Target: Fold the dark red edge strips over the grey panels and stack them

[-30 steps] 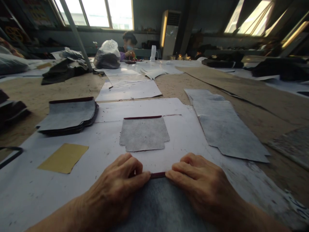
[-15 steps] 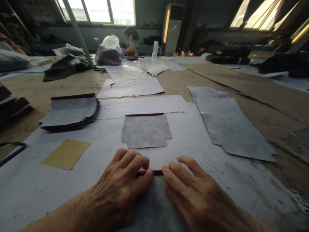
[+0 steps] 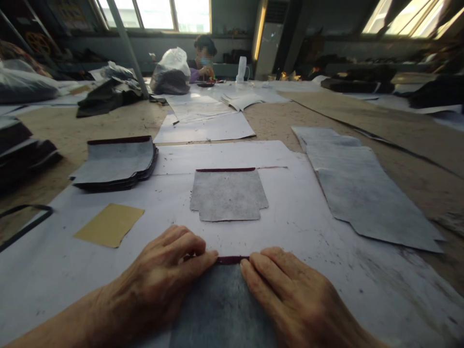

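A grey-backed panel [image 3: 224, 302] lies flat in front of me, with a dark maroon strip [image 3: 230, 260] folded along its far edge. My left hand [image 3: 159, 275] has thumb and curled fingers closed at the strip's left end. At the right end, my right hand [image 3: 293, 290] presses its bunched fingers down on the same fold. Both hands cover parts of the panel, and its near end runs out of view. Just beyond lies a smaller grey panel [image 3: 229, 195] with notched lower corners and a maroon far edge.
A stack of maroon-edged grey panels [image 3: 114, 162] and a tan square [image 3: 110, 224] lie to the left. Long grey pieces [image 3: 366, 188] are at the right. White paper [image 3: 174, 193] covers the worktable. Across it a person [image 3: 205, 58] sits near a plastic bag [image 3: 170, 72].
My left hand has slid left along the fold and the right hand's fingers have lowered onto it, so more of the maroon strip shows. The whole view has shifted slightly.
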Demonstrator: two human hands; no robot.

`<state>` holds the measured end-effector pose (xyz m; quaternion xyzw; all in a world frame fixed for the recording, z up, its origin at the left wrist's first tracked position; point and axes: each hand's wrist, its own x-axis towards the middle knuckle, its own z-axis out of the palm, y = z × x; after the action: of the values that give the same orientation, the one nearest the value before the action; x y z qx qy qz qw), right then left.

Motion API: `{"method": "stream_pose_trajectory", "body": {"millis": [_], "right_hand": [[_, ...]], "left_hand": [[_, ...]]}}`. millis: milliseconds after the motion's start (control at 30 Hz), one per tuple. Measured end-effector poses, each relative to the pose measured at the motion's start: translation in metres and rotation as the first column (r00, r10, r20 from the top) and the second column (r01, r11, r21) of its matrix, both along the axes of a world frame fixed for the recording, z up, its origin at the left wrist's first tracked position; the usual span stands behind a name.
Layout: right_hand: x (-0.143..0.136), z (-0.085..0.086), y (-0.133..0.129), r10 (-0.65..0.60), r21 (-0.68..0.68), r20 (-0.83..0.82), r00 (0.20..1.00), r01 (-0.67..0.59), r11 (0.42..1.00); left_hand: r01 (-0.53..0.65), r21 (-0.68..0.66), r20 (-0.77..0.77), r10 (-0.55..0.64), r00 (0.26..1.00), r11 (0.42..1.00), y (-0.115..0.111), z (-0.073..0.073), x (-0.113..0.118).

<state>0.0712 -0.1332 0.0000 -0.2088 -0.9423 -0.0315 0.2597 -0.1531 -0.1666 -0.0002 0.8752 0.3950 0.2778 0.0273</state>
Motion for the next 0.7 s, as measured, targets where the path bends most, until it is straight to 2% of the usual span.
{"method": "stream_pose_trajectory", "body": {"millis": [133, 300, 400, 500, 567, 633, 700], "right_hand": [[-0.003, 0.002, 0.002, 0.004, 0.060, 0.009, 1.000, -0.004, 0.998], [-0.009, 0.005, 0.000, 0.009, 0.074, 0.085, 0.996, -0.015, 0.997], [-0.014, 0.006, -0.001, -0.004, 0.179, 0.135, 0.991, -0.021, 0.984], [-0.022, 0.004, -0.002, -0.044, 0.298, 0.048, 0.998, 0.028, 0.954], [-0.029, 0.002, -0.001, -0.025, 0.266, -0.012, 1.000, 0.027, 0.964], [-0.035, 0.000, 0.000, 0.019, 0.201, -0.021, 1.000, -0.015, 0.979], [-0.038, -0.002, 0.001, 0.062, 0.196, -0.016, 0.998, -0.057, 0.979]], "left_hand": [[-0.006, -0.006, 0.024, 0.006, 1.000, 1.000, -0.005, -0.002, -0.005], [0.033, -0.035, -0.049, -0.034, 0.998, 0.999, -0.005, -0.002, -0.004], [0.063, -0.043, -0.037, -0.064, 0.997, 0.997, -0.005, -0.001, -0.004], [0.088, -0.052, -0.033, -0.089, 0.995, 0.995, -0.004, -0.001, -0.003], [0.089, -0.048, -0.037, -0.091, 0.995, 0.995, -0.002, -0.001, -0.001], [0.078, -0.035, -0.022, -0.079, 0.997, 0.996, -0.001, -0.001, -0.002], [0.071, -0.013, 0.008, -0.071, 0.997, 0.997, -0.002, -0.002, -0.006]]}}
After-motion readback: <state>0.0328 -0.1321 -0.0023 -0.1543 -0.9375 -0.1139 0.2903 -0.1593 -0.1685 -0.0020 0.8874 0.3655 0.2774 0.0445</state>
